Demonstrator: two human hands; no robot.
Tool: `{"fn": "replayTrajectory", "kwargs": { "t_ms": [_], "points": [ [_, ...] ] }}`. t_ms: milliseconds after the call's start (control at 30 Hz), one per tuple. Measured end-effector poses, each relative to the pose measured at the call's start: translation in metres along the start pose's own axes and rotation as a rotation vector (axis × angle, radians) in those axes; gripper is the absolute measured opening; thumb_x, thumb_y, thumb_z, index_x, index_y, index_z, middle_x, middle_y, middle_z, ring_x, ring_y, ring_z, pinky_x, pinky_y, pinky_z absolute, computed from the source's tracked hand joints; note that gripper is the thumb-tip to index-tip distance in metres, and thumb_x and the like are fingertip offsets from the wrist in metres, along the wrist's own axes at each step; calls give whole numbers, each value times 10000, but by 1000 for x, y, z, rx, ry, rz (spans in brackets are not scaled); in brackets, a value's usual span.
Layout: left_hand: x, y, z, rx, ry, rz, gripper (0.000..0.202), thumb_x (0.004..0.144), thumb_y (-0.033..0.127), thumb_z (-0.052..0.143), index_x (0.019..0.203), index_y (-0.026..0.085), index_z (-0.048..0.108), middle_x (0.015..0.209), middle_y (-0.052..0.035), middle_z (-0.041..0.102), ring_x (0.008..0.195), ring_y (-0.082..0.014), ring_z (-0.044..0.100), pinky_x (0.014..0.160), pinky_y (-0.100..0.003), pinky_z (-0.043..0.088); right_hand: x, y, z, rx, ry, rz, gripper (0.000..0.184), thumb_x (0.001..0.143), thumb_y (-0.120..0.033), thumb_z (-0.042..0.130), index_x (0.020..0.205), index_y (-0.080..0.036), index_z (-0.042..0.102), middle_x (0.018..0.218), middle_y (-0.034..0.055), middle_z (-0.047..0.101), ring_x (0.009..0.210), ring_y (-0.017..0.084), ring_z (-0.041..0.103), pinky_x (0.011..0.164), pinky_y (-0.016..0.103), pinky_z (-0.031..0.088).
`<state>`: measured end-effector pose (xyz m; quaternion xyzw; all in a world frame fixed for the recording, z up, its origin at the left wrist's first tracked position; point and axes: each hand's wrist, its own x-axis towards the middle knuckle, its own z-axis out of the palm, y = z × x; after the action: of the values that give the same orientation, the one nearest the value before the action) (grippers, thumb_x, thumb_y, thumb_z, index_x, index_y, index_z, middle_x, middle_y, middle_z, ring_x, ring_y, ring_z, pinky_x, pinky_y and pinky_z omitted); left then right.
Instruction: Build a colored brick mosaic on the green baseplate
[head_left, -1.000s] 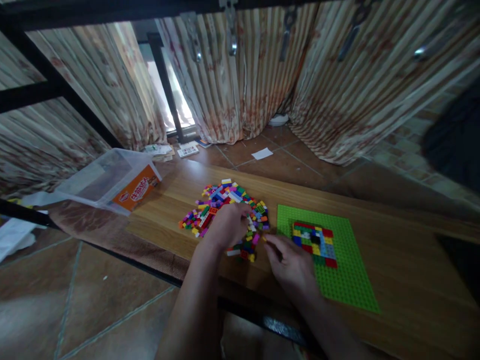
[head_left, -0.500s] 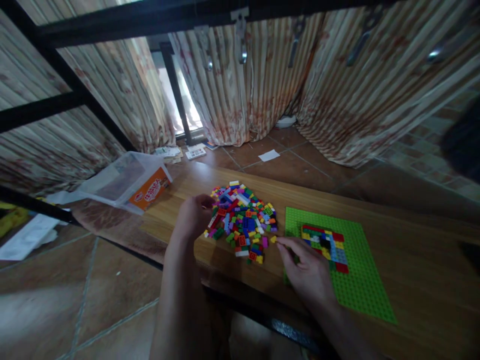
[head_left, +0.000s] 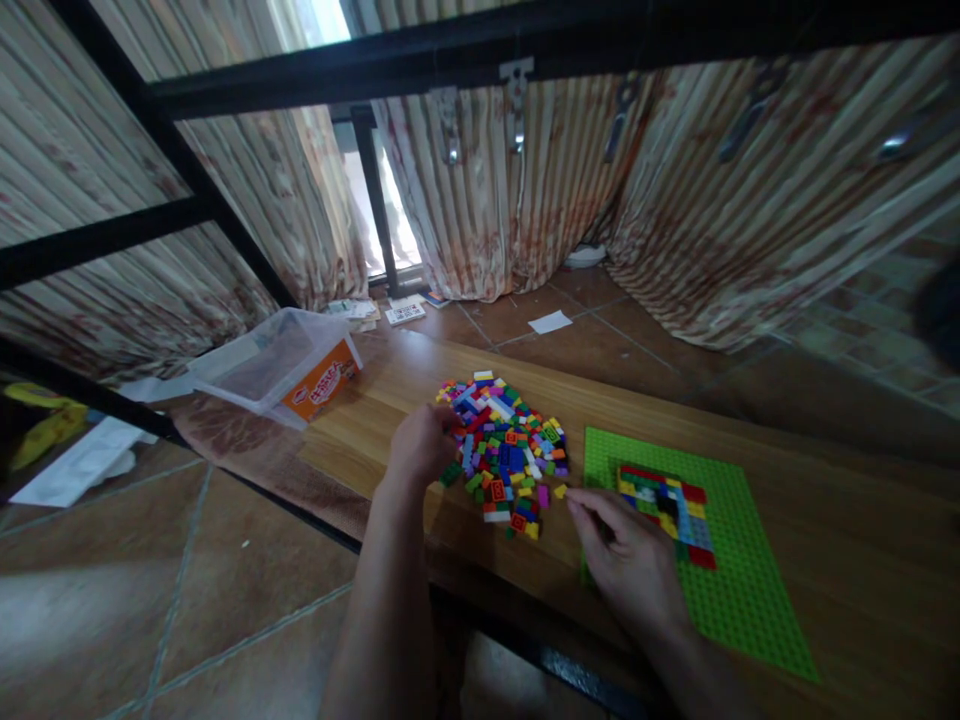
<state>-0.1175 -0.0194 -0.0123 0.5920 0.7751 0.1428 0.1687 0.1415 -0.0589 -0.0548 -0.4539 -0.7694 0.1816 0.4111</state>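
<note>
A heap of small mixed-colour toy bricks (head_left: 511, 458) lies on the wooden table. My left hand (head_left: 421, 447) is over the heap's left edge, its fingers curled down among the bricks; whatever they grip is hidden. At the heap's right side my right hand (head_left: 634, 555) pinches a small yellow toy brick (head_left: 560, 492) between thumb and fingertips. Just left of that brick lies a magenta brick (head_left: 543, 496). Behind my right hand, a green baseplate (head_left: 757, 590) carries a low multicoloured brick structure (head_left: 697, 530), partly covered by the hand.
A clear plastic bin (head_left: 259, 370) with an orange label stands at the table's left end. Black metal bars (head_left: 420, 75) with hanging hooks cross above, before striped curtains (head_left: 480, 220). Papers (head_left: 550, 322) lie on the tiled floor beyond the table (head_left: 390, 370).
The whole view has shifted a little. My left hand has moved slightly right, further over the heap. My right hand keeps its pinch on the yellow brick in nearly the same place.
</note>
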Motion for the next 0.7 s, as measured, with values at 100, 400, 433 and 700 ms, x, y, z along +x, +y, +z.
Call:
{"fn": "replayTrajectory", "kwargs": {
  "t_ms": [100, 400, 433, 700],
  "points": [
    [1, 0, 1, 22, 33, -3, 329, 695, 161, 575, 966, 239, 745, 962, -75, 714, 867, -219, 628, 723, -283, 444, 1, 0, 0, 4, -7, 3, 173, 913, -231, 504, 921, -233, 677, 886, 20, 732, 819, 153, 699, 752, 260, 552],
    [-9, 23, -3, -515, -137, 160, 224, 796, 311, 576, 857, 133, 696, 708, -5, 633, 625, -117, 524, 573, -208, 394, 4, -3, -7, 22, 50, 69, 182, 913, -250, 512, 964, -239, 686, 934, 35, 734, 859, 170, 693, 773, 294, 553],
    [-11, 31, -2, -604, -210, 216, 228, 805, 325, 574, 841, 130, 686, 701, 3, 618, 614, -107, 505, 563, -201, 386, 5, -4, -8, 21, 65, 94, 186, 911, -260, 516, 991, -243, 683, 959, 39, 731, 875, 174, 689, 784, 304, 552],
    [-25, 87, 14, -745, -674, 444, 261, 836, 357, 588, 912, 130, 695, 719, 1, 617, 649, -103, 517, 601, -196, 402, 13, -8, -31, 58, -19, 55, 262, 908, -239, 543, 1154, -236, 631, 1093, 58, 659, 945, 157, 644, 827, 294, 536]
  ]
}}
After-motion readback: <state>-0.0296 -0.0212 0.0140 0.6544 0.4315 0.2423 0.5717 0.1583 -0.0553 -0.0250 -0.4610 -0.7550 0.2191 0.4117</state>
